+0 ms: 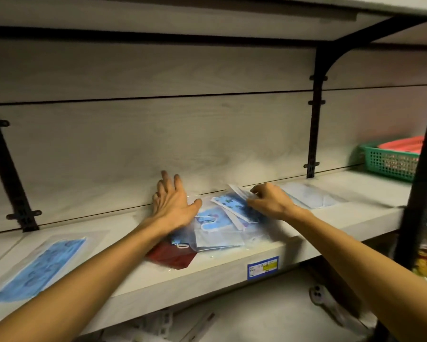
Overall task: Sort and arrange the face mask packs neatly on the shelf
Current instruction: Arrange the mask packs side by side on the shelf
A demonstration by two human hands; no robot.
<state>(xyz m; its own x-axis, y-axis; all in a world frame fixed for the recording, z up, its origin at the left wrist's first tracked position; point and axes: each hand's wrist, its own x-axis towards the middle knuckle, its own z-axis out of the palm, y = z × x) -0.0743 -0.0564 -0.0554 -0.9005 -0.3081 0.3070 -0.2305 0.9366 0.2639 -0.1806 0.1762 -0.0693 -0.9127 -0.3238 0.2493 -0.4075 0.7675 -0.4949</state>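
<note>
The left hand (173,206) lies spread and flat at the left end of the pile (219,228) of mask packs in the middle of the shelf (232,257), probably to keep the slippery bags from sliding, while the right hand (269,201) has its grip pinching what looks like the top pack (234,203) at the pile's right end, tilted up to lift it clear. Left of the pile one blue pack (38,270) lies flat and apart, right of it a pale pack (308,196), with bare shelf between for new rows; a red pack (173,255) under the pile reaches the front edge and could slip off.
</note>
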